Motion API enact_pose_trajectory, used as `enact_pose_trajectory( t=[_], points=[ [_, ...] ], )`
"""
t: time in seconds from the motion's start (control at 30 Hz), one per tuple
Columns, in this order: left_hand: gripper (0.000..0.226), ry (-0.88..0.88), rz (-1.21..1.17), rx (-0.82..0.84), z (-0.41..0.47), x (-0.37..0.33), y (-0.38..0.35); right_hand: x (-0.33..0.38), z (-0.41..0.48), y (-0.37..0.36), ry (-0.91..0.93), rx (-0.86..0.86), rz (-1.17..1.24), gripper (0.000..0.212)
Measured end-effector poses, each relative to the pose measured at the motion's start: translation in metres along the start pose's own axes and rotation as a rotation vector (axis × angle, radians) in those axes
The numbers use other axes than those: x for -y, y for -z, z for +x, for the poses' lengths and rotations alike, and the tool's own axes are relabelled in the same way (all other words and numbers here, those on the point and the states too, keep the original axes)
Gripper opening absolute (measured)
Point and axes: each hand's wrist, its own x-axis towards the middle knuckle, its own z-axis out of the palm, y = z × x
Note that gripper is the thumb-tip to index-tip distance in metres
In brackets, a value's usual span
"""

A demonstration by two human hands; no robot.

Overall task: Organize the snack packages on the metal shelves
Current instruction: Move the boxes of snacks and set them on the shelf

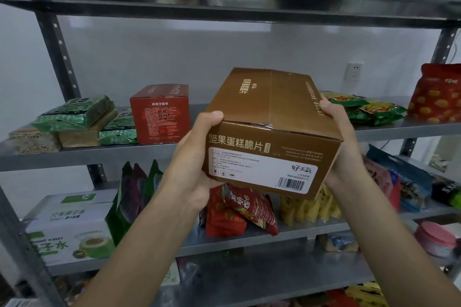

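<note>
brown box (272, 107), label 坚果蛋糕脆片, brand 好天气

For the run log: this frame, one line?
left hand: grips brown box | right hand: grips same box | box: in air before shelf

Brown box (272, 129): big, closed, white label with barcode on near side. Tilted, up in air in front of middle shelf (399, 129). Left hand (192, 157) and right hand (341, 142) grip its two ends. Red box (159, 114) stands on that shelf. Green packs (74, 112) piled just left of it (lying flat). Red bag (436, 92) stands far right. Red packs (237, 212) and yellow packs (309, 207) on shelf below.
</note>
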Motion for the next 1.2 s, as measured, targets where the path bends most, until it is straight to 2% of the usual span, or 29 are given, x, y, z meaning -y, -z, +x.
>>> enact_pose_trajectory(
  t=[0.07, 0.17, 0.33, 0.47, 0.57, 0.63, 0.7, 0.77, 0.87, 0.97, 1.03, 1.2],
  points=[
    [0.019, -0.037, 0.016, 0.011, 0.001, -0.003, 0.002, 0.006, 0.003, 0.001, -0.044, -0.028, -0.051, 0.023],
    [0.032, -0.055, 0.065, 0.063, -0.001, -0.009, 0.005, 0.019, 0.013, 0.005, -0.145, -0.067, -0.115, 0.031],
    [0.069, 0.040, 0.099, 0.085, 0.002, -0.017, 0.016, 0.034, 0.032, 0.025, -0.332, -0.057, -0.054, 0.073],
    [0.057, 0.079, 0.079, 0.113, 0.007, -0.021, 0.023, 0.043, 0.038, 0.034, -0.437, -0.008, -0.043, 0.087],
    [0.052, 0.043, 0.114, 0.117, 0.008, -0.020, 0.024, 0.042, 0.040, 0.034, -0.454, -0.018, -0.075, 0.092],
    [0.057, 0.013, 0.147, 0.124, 0.008, -0.020, 0.025, 0.038, 0.038, 0.033, -0.474, -0.035, -0.079, 0.087],
    [0.068, -0.003, 0.180, 0.137, 0.007, -0.019, 0.025, 0.033, 0.035, 0.030, -0.467, -0.093, -0.074, 0.070],
    [0.070, -0.016, 0.178, 0.120, 0.005, -0.020, 0.023, 0.031, 0.032, 0.026, -0.424, -0.180, -0.067, 0.059],
    [0.068, -0.026, 0.131, -0.019, 0.005, -0.014, 0.019, 0.029, 0.026, 0.021, -0.354, -0.272, -0.043, 0.050],
    [0.108, 0.019, 0.040, -0.107, 0.000, -0.001, 0.010, 0.026, 0.023, 0.015, -0.302, -0.344, -0.020, 0.043],
    [0.120, 0.083, 0.001, -0.088, -0.009, 0.009, 0.000, 0.025, 0.023, 0.011, -0.280, -0.378, 0.014, 0.041],
    [0.114, 0.166, -0.045, 0.071, -0.014, 0.024, -0.019, 0.019, 0.025, 0.006, -0.266, -0.457, 0.094, 0.046]
  ],
)
